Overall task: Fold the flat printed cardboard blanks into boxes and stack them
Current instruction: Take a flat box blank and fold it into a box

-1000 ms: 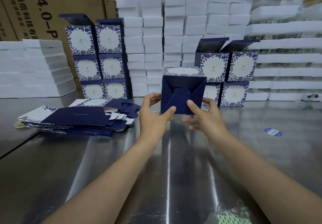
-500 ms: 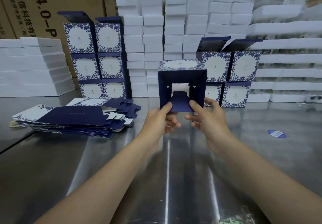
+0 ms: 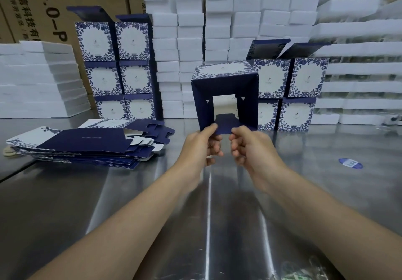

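Note:
A half-folded navy box [image 3: 225,83] with a white floral top panel is held up over the steel table, its open end facing me. My left hand [image 3: 201,143] pinches its lower left edge, thumb on the bottom flap. My right hand [image 3: 250,147] grips the lower right edge with curled fingers. A pile of flat printed blanks [image 3: 87,144] lies on the table to the left. Finished boxes stand stacked at the back left [image 3: 115,70] and back right [image 3: 291,92], the top ones with lids raised.
White foam blocks [image 3: 217,29] are piled high along the back and at the left [image 3: 37,79]. Brown cartons [image 3: 43,7] stand behind them. A blue round sticker [image 3: 350,163] lies on the steel table [image 3: 152,203] to the right. A plastic wrapper [image 3: 304,271] sits at the near edge.
The box's near-end flaps, folded shut a second ago, now stand open so I see through it. Both hands dropped from the box's face to its lower edge.

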`<state>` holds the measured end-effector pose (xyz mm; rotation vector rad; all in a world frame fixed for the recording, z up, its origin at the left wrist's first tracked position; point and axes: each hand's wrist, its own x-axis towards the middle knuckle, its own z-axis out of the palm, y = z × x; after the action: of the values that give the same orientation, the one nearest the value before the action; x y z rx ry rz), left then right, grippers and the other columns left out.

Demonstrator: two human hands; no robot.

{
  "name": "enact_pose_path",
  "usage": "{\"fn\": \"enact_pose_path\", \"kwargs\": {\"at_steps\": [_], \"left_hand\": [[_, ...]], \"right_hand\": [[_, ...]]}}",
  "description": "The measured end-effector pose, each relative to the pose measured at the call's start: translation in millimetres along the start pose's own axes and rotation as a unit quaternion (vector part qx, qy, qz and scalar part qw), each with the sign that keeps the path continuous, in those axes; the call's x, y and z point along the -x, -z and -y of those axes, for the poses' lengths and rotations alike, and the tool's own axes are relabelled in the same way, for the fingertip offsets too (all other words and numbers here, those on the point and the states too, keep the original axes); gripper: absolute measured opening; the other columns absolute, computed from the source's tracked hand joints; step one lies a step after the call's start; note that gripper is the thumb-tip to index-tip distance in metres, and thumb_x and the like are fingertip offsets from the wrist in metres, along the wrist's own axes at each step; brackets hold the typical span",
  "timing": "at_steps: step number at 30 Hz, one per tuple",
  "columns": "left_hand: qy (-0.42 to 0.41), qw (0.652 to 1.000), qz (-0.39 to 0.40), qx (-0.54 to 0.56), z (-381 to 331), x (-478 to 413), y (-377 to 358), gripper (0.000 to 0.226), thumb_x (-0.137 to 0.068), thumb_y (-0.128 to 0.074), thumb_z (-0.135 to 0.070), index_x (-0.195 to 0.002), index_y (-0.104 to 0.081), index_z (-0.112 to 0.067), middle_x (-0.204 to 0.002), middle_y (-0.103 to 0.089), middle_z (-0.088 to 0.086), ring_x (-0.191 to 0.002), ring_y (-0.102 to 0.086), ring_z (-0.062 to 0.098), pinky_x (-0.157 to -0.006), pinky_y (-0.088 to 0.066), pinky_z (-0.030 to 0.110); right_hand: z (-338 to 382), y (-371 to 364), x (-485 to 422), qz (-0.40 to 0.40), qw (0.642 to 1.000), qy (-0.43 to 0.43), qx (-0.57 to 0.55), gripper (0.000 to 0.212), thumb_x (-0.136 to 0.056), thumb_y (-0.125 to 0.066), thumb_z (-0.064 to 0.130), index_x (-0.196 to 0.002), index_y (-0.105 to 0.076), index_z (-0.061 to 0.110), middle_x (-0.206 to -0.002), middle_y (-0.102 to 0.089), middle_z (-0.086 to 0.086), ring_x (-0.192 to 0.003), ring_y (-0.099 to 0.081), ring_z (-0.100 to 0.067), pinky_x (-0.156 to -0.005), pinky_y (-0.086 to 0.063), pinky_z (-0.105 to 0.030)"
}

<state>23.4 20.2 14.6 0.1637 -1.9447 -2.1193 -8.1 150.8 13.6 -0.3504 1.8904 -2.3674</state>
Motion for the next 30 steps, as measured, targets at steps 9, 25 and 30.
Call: {"fn": "enact_pose_path", "kwargs": {"at_steps": [9, 25, 30], "left_hand": [[-0.018, 0.997, 0.072, 0.003, 1.6, 5.7, -5.2, 0.04, -0.102, -0.055, -0.031, -0.063, -0.053, -0.022, -0.056, -0.041, 0.0, -0.053, -0.048, 0.013, -0.063, -0.037, 0.031], [0.009, 0.996, 0.09, -0.018, 11.1, 7.0, -3.9, 0.043, -0.098, -0.053, -0.036, -0.056, -0.045, -0.027, -0.055, -0.036, -0.004, -0.052, -0.044, 0.014, -0.065, -0.037, 0.033], [-0.013, 0.996, 0.086, -0.013, 12.3, 5.3, -6.5, 0.05, -0.098, -0.049, -0.029, -0.049, -0.048, -0.026, -0.053, -0.035, -0.004, -0.048, -0.042, 0.012, -0.062, -0.038, 0.03]], "right_hand": [[-4.0, -3.0, 5.7, 0.045, 0.999, -0.008, -0.022, 0.025, -0.091, -0.06, 0.024, -0.067, -0.063, 0.016, -0.064, -0.057, -0.008, -0.047, -0.048, -0.011, -0.045, -0.033, -0.023], [-12.0, -0.1, 3.4, 0.028, 0.999, -0.016, -0.003, 0.025, -0.089, -0.051, 0.02, -0.064, -0.05, 0.018, -0.051, -0.034, 0.004, -0.045, -0.027, -0.013, -0.044, -0.026, -0.025], [-11.3, -0.4, 7.1, 0.037, 0.999, -0.029, -0.008, 0.027, -0.09, -0.049, 0.026, -0.064, -0.051, 0.019, -0.051, -0.036, 0.004, -0.044, -0.029, -0.012, -0.045, -0.027, -0.025]]}}
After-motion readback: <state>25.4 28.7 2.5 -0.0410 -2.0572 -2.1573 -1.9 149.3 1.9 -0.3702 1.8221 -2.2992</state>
